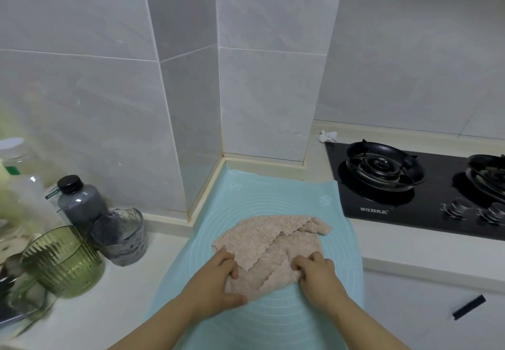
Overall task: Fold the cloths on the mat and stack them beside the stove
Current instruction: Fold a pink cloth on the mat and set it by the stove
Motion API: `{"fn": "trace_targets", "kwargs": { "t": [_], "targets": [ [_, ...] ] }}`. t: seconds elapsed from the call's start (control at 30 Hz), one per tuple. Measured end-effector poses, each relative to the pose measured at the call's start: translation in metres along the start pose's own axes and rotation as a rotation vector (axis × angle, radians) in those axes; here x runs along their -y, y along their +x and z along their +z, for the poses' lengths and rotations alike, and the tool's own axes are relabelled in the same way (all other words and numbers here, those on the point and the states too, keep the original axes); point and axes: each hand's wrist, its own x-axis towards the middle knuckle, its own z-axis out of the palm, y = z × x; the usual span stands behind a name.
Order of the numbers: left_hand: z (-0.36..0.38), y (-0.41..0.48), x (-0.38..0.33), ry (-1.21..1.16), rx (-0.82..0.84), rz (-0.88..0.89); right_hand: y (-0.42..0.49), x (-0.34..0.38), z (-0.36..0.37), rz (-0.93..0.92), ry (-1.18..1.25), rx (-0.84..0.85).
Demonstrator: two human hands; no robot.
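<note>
Pinkish-beige nubbly cloth, scallop-edged and part-folded, lies on the smooth pale-teal ringed mat at the white counter's front edge. The left hand and right hand grip its near edge, fingers curled.

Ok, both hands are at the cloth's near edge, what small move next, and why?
Probably carry the near edge up onto the far edge. The left hand and right hand each hold a near corner of the cloth, which lies on the mat with one flap folded over unevenly, so the fold looks unfinished.
</note>
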Motion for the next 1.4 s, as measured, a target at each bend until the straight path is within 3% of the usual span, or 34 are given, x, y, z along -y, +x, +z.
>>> {"fn": "trace_targets", "kwargs": {
  "t": [0.13,0.27,0.47,0.7,0.8,1.0,1.1,1.17,1.23,1.3,1.4],
  "targets": [
    [-0.004,0.000,0.002,-0.053,-0.049,0.003,-0.008,0.000,0.004,0.015,-0.084,-0.055],
    [-0.002,0.006,-0.005,0.016,-0.066,-0.044,-0.004,0.007,0.008,-0.198,-0.414,-0.161],
    [0.003,0.005,-0.013,0.075,-0.103,-0.056,-0.002,0.001,0.014,-0.163,-0.404,-0.086],
    [-0.009,-0.002,0.007,0.097,-0.058,0.075,-0.010,-0.011,0.006,-0.315,-0.434,-0.249],
    [-0.026,0.004,-0.004,0.132,0.017,0.064,-0.016,-0.013,0.001,-0.353,-0.342,-0.084],
    [-0.049,0.007,-0.023,0.296,0.580,-0.040,-0.024,-0.003,-0.009,-0.315,-0.117,0.347],
    [-0.050,0.009,-0.029,0.257,0.610,-0.104,-0.031,-0.001,-0.013,-0.217,0.050,0.465],
    [-0.047,0.008,-0.031,0.278,0.489,-0.086,-0.033,-0.001,-0.017,-0.123,0.264,0.394],
    [-0.043,0.007,-0.033,0.394,0.391,-0.010,-0.031,-0.006,-0.020,0.008,0.408,0.183],
    [-0.037,0.007,-0.033,0.476,0.348,0.056,-0.029,-0.010,-0.022,0.126,0.385,0.011],
    [-0.035,0.004,-0.032,0.523,0.271,0.123,-0.026,-0.018,-0.018,0.244,0.363,-0.094]
  ]
}}
